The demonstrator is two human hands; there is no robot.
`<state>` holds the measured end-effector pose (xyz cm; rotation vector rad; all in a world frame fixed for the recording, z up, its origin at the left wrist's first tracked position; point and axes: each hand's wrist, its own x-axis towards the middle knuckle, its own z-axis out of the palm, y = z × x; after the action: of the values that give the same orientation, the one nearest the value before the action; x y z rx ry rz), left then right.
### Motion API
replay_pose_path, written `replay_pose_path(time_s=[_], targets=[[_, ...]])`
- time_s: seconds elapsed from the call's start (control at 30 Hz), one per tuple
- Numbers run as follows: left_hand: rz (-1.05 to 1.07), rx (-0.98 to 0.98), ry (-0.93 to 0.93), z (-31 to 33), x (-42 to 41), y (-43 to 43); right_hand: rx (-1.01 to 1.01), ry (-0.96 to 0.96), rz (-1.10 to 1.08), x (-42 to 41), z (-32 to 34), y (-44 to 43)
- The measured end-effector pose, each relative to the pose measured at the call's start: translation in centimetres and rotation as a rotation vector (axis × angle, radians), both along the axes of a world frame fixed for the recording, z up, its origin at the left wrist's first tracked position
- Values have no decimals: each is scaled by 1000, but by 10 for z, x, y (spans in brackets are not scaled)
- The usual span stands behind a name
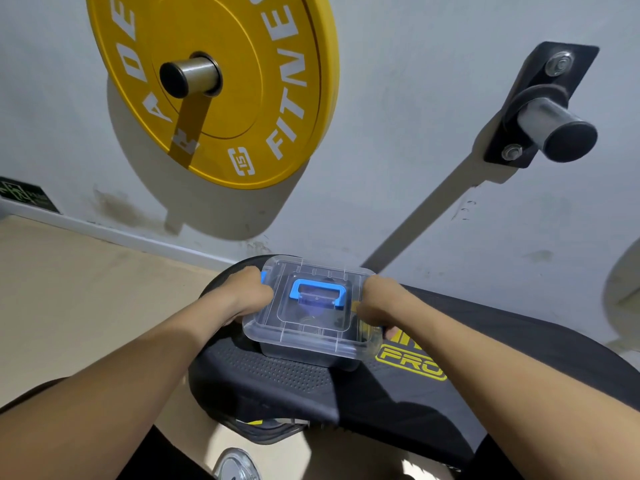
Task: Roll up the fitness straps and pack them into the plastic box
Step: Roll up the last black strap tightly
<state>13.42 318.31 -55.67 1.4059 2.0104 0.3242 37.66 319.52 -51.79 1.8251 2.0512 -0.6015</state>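
Left hand (250, 293) curls over the left end of the plastic box (308, 336), its fingers wrapped down by the one blue latch (263, 277) that shows there. The box sits squarely between the two hands, touching both, on a black bench pad (277, 379) with yellow lettering just below the right wrist. One clear lid (277, 315) is seated on the box, and one blue handle (317, 292) lies flat in its middle, between the knuckles of both hands. Dark and yellow contents (363, 330) show through the plastic, too blurred to count or name. Right hand (378, 302) grips the right end of the box, fingers curled over the rim and the thumb tucked under it. Well above the left hand, one yellow weight plate (242, 98) hangs on a wall peg (188, 77). A second peg (557, 128) stands out from the wall well above the right hand, making two pegs.
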Motion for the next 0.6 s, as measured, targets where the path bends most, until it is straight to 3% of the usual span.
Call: replay_pose_path(time_s=[0.1,0.17,0.23,0.33,0.6], targets=[[-36,-175,-98,9,10,-6,-215,14,23,-7,-2,-9],[-123,-262,-2,11,14,-7,-301,103,-32,-6,-6,-13],[-210,-267,99,11,12,-4,-246,72,-12,-6,-8,-14],[-289,-196,145,12,2,0,-138,201,-93,-12,-15,-7],[-211,99,197,2,-33,20,97,387,35,-30,-46,23]])
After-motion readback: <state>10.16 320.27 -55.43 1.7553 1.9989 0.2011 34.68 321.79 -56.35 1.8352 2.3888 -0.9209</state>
